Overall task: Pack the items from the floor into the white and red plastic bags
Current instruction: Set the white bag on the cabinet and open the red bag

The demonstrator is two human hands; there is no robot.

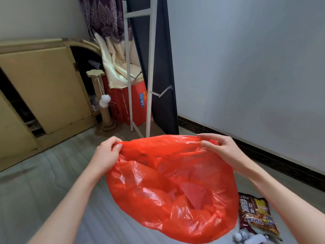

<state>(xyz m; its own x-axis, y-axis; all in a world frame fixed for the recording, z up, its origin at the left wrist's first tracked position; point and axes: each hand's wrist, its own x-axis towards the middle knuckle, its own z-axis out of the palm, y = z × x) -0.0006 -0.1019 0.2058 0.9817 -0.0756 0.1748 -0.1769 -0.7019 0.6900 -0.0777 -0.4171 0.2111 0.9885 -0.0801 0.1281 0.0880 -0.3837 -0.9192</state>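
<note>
Partly behind red bag, noodle packet.

The red bag hides part of the noodle packet; small white items below it are cut off by the bottom edge.

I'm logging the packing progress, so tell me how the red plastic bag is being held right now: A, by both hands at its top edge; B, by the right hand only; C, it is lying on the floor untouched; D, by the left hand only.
A: the left hand and the right hand each pinch the top edge of the red plastic bag, which hangs between them above the floor.
</note>
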